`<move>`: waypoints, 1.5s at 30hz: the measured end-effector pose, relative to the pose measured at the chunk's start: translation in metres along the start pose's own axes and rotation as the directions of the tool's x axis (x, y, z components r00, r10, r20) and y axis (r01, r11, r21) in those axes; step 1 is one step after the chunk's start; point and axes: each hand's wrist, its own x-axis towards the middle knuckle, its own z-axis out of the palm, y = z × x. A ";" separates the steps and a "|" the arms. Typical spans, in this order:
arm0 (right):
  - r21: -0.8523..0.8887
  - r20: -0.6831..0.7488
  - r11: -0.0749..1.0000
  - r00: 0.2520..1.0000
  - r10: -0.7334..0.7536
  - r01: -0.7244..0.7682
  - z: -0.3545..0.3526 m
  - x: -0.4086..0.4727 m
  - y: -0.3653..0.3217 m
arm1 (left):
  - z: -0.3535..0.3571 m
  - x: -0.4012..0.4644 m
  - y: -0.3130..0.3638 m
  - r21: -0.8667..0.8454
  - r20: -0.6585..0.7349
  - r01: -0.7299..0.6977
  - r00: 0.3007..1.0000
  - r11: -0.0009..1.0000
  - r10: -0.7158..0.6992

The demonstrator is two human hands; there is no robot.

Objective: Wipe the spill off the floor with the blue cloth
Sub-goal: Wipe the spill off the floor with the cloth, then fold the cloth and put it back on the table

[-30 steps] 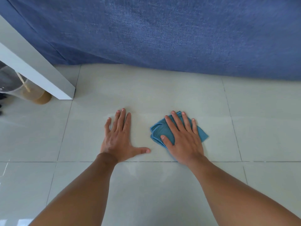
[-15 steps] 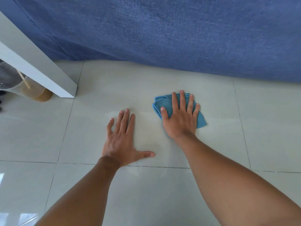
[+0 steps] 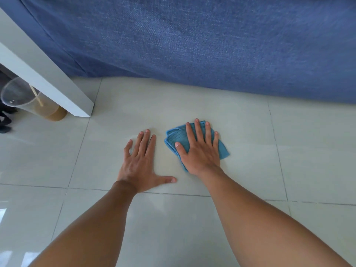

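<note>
Blue cloth (image 3: 178, 138) slid back nearer under right hand (image 3: 202, 153).

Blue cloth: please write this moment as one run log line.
right hand flat, pressing blue cloth | left hand flat on floor | spill: not discernible

Floor (image 3: 192, 105) of large pale glossy tiles, thin grey grout lines crossing at right angles. Bright reflections at lower left, probably daylight from a window out of view. Blue woven upholstery (image 3: 212, 45) fills the top — base of a sofa or bed, hard to say which — meeting the floor along a curved edge. White furniture leg (image 3: 48, 78) slants in from the left, foot on the tiles.
</note>
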 end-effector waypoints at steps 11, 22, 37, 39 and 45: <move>0.125 0.058 0.991 0.998 0.039 -0.046 -0.035 -0.027 0.014 | -0.030 0.017 0.024 -0.272 -0.100 -0.007 0.995 0.962 -0.021; 0.279 0.126 0.953 0.988 0.088 -0.121 -0.052 -0.036 0.042 | -0.049 0.048 0.075 -0.120 0.103 -0.007 0.995 0.993 0.019; 0.485 0.115 0.867 0.991 0.065 -0.113 -0.103 -0.018 0.055 | -0.077 0.053 0.071 -0.761 0.122 0.106 0.992 0.640 -0.020; 0.460 0.135 0.882 0.990 0.040 -0.098 -0.115 -0.016 0.057 | -0.084 0.055 0.070 -0.704 0.136 0.055 0.989 0.708 0.058; 0.413 0.205 0.907 0.979 -0.004 -0.083 -0.167 -0.009 0.036 | -0.137 0.056 0.059 -0.579 0.182 -0.010 0.973 0.816 0.141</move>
